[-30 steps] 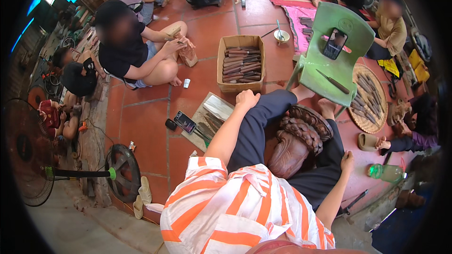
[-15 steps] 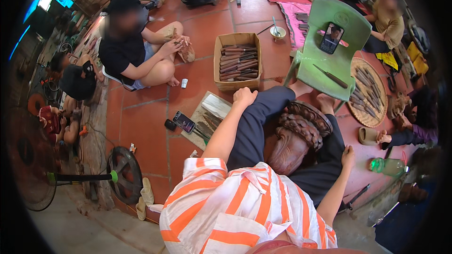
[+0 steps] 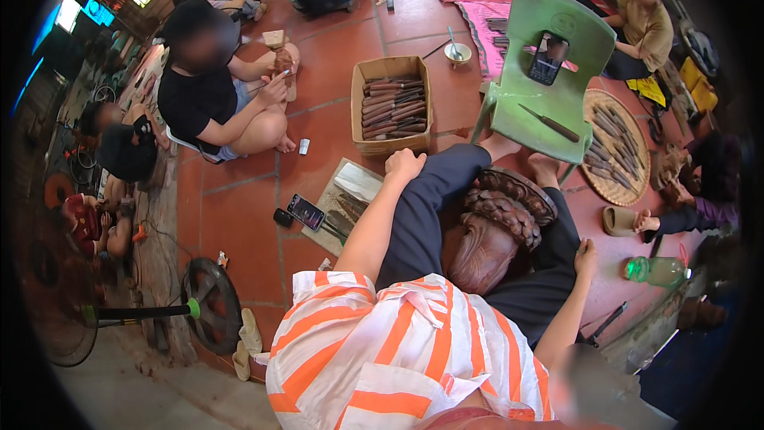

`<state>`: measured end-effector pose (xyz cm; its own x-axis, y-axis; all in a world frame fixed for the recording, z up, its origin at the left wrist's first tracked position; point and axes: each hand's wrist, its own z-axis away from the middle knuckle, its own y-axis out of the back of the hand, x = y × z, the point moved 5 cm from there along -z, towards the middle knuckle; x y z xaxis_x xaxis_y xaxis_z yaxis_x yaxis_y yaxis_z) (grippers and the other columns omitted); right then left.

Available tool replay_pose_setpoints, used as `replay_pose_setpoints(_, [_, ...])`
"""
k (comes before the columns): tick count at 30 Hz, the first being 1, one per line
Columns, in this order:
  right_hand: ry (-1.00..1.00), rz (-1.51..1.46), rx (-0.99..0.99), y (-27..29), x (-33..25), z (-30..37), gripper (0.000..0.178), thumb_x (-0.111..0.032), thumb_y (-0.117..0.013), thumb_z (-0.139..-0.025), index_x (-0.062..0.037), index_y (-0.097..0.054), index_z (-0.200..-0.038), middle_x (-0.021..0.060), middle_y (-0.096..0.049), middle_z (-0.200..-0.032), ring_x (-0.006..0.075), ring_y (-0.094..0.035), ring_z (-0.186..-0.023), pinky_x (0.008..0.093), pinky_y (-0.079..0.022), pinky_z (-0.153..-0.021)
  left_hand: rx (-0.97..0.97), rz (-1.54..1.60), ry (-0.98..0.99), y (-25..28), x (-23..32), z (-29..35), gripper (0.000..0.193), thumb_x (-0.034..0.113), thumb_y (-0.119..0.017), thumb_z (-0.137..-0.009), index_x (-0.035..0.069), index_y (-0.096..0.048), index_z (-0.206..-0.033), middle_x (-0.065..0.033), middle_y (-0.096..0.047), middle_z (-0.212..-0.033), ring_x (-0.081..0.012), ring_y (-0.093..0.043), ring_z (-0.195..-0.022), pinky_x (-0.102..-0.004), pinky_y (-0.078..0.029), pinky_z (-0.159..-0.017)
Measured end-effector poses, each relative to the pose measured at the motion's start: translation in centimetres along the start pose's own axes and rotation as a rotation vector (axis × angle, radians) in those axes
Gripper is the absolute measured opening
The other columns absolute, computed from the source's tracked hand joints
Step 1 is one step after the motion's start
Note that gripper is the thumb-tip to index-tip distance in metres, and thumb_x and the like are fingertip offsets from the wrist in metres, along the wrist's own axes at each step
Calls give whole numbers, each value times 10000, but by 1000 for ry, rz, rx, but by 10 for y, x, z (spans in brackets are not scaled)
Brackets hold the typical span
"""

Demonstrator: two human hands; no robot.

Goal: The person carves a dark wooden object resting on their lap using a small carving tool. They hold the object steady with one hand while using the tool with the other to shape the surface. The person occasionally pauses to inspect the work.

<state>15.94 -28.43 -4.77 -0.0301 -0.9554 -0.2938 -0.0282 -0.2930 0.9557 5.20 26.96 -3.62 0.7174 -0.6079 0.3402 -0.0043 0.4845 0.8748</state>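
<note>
Carving (image 3: 493, 243) of dark wood: where does it sit?

Near the middle, tilted between the person's legs, its round, ridged end toward the far side.

And the hands?

The left hand (image 3: 406, 164) rests loosely curled on the left knee (image 3: 438, 171). The right hand (image 3: 586, 258) is narrow, fingers folded, beside the right leg (image 3: 559, 245); I cannot tell whether it holds anything.

What is near the left one?

A cardboard box (image 3: 390, 146) of wooden-handled tools (image 3: 395, 107), just on the far side. Nearer and left, a phone (image 3: 305, 213) lies at the edge of a board (image 3: 331, 193).

And right?

A green chair (image 3: 525, 103), far of the carving, bears a knife (image 3: 551, 123). Right of it is a round woven tray (image 3: 617, 96); nearer, a green bottle (image 3: 656, 271) lies right of the right hand.
</note>
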Motion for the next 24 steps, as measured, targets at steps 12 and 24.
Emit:
replay_pose_setpoints(12, [17,-40,19,-4,-2,-4,366,-400,-398,-987,-89,-590,-980,250,-642,-919,475,-591,-871,545,-465,-715,-10,-12,-7,-1,-1,-1,571,501,-517,-865,-17,-682,-1041,-234,-661,-1066,-367,-625,-1041,-438,-489,-902])
replay_pose_setpoints(24, [54,-66,-29,-6,6,-7,386,-393,-401,-990,-50,-576,-958,271,-619,-909,489,-572,-867,536,-448,-713,16,26,-14,2,1,5,564,500,-534,-868,-29,-687,-988,-232,-672,-1028,-369,-641,-1002,-451,-504,-874])
